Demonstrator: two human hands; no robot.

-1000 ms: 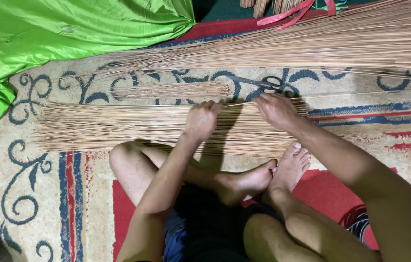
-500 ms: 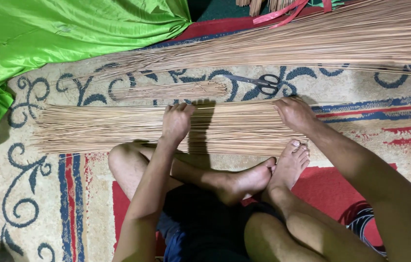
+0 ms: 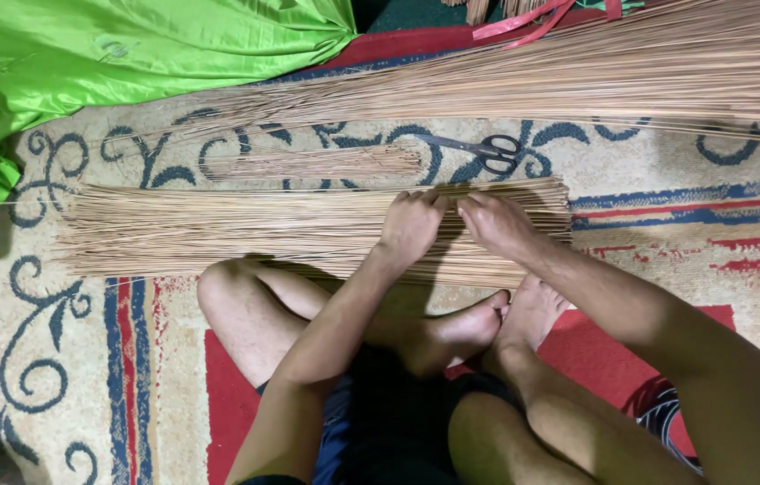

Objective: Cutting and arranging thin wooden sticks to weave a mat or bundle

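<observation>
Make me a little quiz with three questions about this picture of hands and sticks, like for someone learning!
1. True or false: both hands rest on the flat layer of thin sticks.
2. Which tool lies on the carpet just beyond the hands? A) hammer B) scissors C) spoon
3. What colour is the shiny cloth at the top left?

Key:
1. True: left hand and right hand lie side by side on it.
2. B, scissors.
3. Green, the green cloth.

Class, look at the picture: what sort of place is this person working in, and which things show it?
Probably a home floor used for handcraft: a patterned rug, bundles of thin sticks under both hands, scissors and a green cloth.
</observation>
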